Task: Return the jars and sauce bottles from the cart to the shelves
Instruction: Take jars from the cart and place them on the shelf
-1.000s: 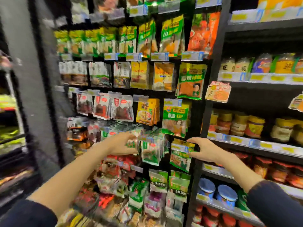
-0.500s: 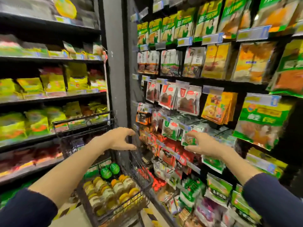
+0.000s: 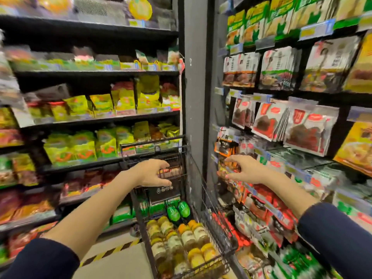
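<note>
A black wire cart (image 3: 216,222) stands low in the middle of the aisle. Several jars with yellow and orange lids (image 3: 187,241) lie packed in its basket, and two green-capped bottles (image 3: 178,211) rest behind them. My left hand (image 3: 154,173) hovers over the far end of the cart, fingers curled apart, holding nothing. My right hand (image 3: 243,170) is spread open to the right of the cart, in front of hanging packets, and is empty too.
Shelves of green and yellow snack bags (image 3: 96,141) fill the left side. A grey pillar (image 3: 196,81) stands behind the cart. Hanging red and white packets (image 3: 298,127) cover the right rack. A yellow-black striped floor strip (image 3: 112,251) runs beside the cart.
The view has swung left from the hanging-packet rack to the cart. Both hands have left the packets and now hover over and beside the cart.
</note>
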A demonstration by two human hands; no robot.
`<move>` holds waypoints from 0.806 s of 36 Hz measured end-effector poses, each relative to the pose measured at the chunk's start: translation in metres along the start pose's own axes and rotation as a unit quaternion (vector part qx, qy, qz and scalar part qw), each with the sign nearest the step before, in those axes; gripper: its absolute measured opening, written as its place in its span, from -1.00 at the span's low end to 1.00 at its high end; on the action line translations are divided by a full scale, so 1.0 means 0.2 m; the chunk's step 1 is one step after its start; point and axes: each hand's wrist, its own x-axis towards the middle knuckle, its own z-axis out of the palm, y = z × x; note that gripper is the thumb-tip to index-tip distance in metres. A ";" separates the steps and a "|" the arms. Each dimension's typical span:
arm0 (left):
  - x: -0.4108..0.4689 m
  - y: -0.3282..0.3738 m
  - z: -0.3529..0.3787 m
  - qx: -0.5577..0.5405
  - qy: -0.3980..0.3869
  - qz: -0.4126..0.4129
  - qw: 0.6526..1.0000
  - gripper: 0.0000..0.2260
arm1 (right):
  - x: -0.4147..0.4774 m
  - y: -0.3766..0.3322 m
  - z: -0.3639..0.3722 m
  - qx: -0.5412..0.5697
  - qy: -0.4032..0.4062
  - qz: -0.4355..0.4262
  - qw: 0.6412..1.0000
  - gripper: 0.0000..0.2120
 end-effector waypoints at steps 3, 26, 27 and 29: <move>0.03 -0.09 0.03 -0.006 0.006 -0.024 1.000 -0.34 | 0.15 0.00 0.06 0.009 -0.007 -0.019 1.000 -0.40; 0.39 -0.22 0.73 -0.097 -0.088 -0.260 0.957 -0.37 | 1.04 0.31 0.75 0.078 -0.242 -0.153 0.955 -0.39; 0.40 -0.22 0.78 -0.105 -0.098 -0.269 0.952 -0.37 | 1.05 0.32 0.79 0.079 -0.254 -0.160 0.951 -0.39; 0.40 -0.21 0.87 -0.120 -0.115 -0.283 0.945 -0.37 | 1.06 0.33 0.89 0.083 -0.272 -0.169 0.944 -0.40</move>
